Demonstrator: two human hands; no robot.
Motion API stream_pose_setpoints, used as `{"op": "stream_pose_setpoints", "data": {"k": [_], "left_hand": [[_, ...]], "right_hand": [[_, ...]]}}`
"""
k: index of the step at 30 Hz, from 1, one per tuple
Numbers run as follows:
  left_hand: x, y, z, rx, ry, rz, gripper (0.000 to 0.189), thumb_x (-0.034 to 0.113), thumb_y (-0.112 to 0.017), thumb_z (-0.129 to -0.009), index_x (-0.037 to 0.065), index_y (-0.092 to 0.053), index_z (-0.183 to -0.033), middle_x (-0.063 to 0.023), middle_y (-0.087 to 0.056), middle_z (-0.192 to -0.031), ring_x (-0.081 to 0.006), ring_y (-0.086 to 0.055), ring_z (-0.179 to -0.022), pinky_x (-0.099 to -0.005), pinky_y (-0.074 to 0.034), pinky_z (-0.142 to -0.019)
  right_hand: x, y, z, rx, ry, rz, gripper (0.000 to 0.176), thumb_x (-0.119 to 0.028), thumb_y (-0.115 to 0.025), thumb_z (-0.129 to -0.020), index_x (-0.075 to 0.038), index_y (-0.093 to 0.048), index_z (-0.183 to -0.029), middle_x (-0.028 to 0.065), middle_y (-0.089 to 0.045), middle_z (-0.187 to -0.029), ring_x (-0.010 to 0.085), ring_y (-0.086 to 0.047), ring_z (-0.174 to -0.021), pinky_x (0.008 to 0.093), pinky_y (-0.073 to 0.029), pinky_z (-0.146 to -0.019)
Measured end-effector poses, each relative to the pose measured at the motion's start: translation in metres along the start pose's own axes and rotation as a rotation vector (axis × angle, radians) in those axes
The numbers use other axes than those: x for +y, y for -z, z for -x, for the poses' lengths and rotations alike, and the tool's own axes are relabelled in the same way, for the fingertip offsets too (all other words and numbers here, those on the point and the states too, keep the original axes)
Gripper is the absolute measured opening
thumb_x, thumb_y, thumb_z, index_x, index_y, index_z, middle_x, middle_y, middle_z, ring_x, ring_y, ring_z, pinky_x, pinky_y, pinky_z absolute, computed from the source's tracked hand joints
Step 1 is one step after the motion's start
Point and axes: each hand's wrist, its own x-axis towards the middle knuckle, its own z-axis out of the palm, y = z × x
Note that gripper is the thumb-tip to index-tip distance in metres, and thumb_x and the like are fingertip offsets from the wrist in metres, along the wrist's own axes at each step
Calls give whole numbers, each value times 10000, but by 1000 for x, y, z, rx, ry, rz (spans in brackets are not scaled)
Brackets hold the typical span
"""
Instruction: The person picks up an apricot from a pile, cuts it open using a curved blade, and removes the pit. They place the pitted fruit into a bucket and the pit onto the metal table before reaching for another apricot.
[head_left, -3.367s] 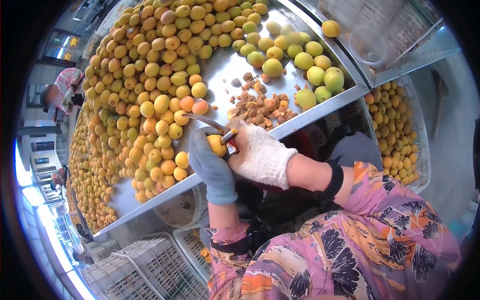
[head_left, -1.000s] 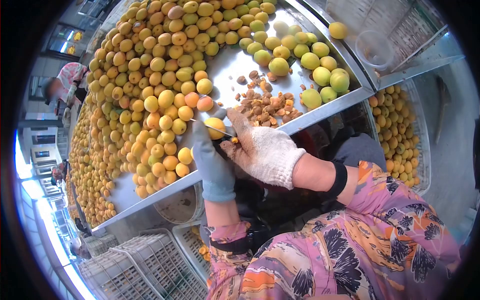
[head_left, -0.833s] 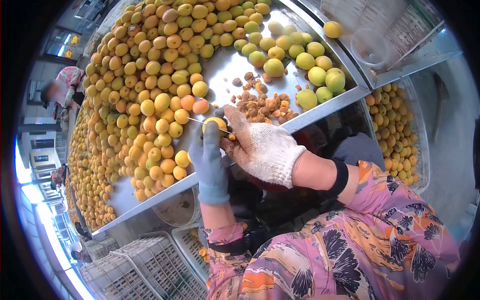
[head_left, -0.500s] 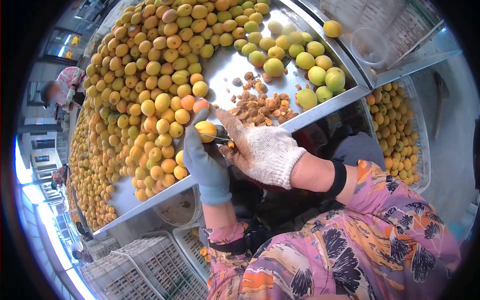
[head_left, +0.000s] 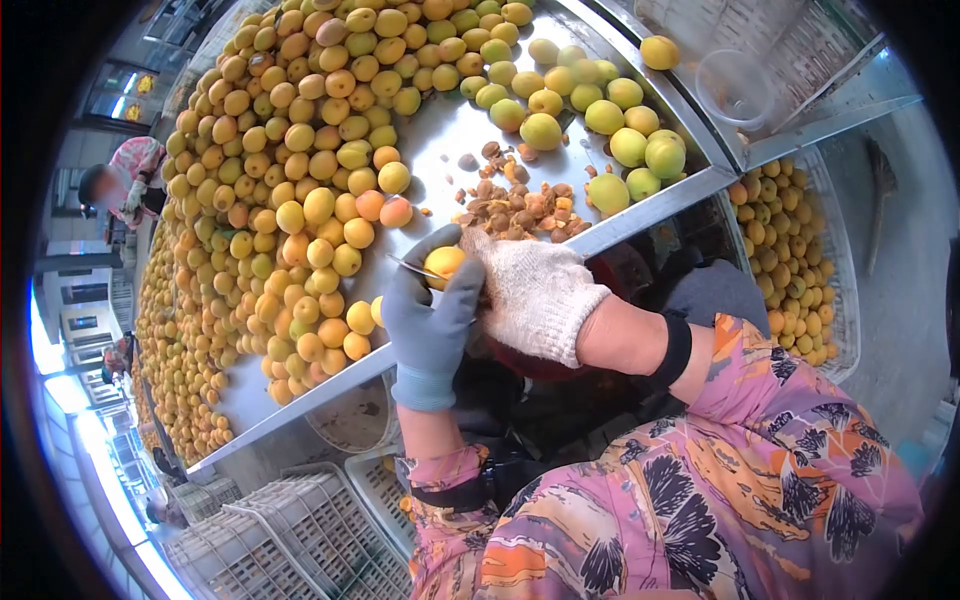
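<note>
My left hand [head_left: 424,335], in a grey glove, is closed around a yellow apricot [head_left: 446,262] just above the table's near edge. A thin knife blade [head_left: 408,267] lies against the apricot, its tip sticking out to the left. My right hand [head_left: 540,298], in a stained white knit glove, is closed right beside the fruit; its fingers hide the knife's handle. Beyond my hands, a small heap of brown pits and scraps [head_left: 515,212] lies on the metal table [head_left: 435,150]. A large pile of apricots [head_left: 300,160] spreads to the left of it.
Greener apricots [head_left: 628,147] sit at the table's right corner. A clear plastic cup [head_left: 735,90] and a single apricot [head_left: 659,52] rest beyond the metal rim. A crate of apricots [head_left: 785,265] stands at right, white crates [head_left: 290,530] at lower left. Another person [head_left: 135,175] is far left.
Both hands have drawn closer together, and the apricot has moved slightly right. The knife blade now points out on the fruit's left side.
</note>
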Motion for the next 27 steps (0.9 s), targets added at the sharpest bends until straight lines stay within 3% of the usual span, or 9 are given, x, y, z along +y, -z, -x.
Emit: {"op": "stream_pose_setpoints", "data": {"k": [2, 8, 11, 19, 21, 24, 27], "left_hand": [[-5, 0, 0, -31, -27, -15, 359, 95, -715, -856, -41, -619, -1174, -45, -658, -943, -67, -595, -810, -211, -497, -721], [-5, 8, 2, -87, -88, -117, 377, 91, -721, -847, -48, -618, -1182, -59, -675, -952, -83, -610, -821, -230, -512, -740], [-8, 5, 4, -74, -173, -128, 357, 83, -700, -862, -49, -615, -1183, -71, -678, -991, -93, -612, -836, -237, -513, -752], [-14, -12, 11, -34, -249, 0, 359, 53, -554, -941, -83, -524, -1272, -122, -621, -1147, -118, -584, -952, -243, -481, -848], [-15, -18, 14, -45, -202, 27, 371, 74, -502, -959, -93, -494, -1290, -146, -595, -1195, -157, -582, -1012, -275, -476, -891], [-19, -23, 14, 20, -339, -82, 413, 151, -440, -963, -101, -481, -1288, -188, -573, -1226, -244, -571, -1103, -352, -464, -959], [-21, -21, 13, 2, -322, -56, 425, 128, -428, -940, -108, -474, -1290, -189, -565, -1240, -251, -567, -1111, -353, -462, -963]], "right_hand": [[2, 0, 1, 68, -13, -142, 356, -216, -600, -800, -28, -581, -1102, 235, -663, -877, 399, -647, -886, 481, -518, -769], [14, -5, -9, -32, 183, -266, 274, -224, -555, -776, -39, -663, -947, 224, -675, -898, 383, -653, -906, 456, -523, -798], [15, 5, -10, -149, 187, -221, 290, -238, -560, -776, -36, -663, -956, 225, -674, -891, 376, -658, -898, 447, -524, -801], [25, 11, -18, -204, 199, -192, 303, -252, -597, -738, -21, -699, -906, 235, -678, -864, 375, -671, -861, 438, -532, -782], [25, 14, -17, -179, 179, -155, 294, -234, -601, -727, -21, -706, -899, 236, -679, -865, 371, -674, -858, 435, -533, -777], [28, 14, -19, -175, 218, -89, 290, -218, -622, -706, -8, -714, -883, 231, -685, -874, 357, -681, -868, 429, -535, -778], [27, 18, -19, -187, 213, -84, 291, -217, -630, -705, -4, -712, -886, 228, -687, -870, 356, -683, -868, 425, -536, -779]]}}
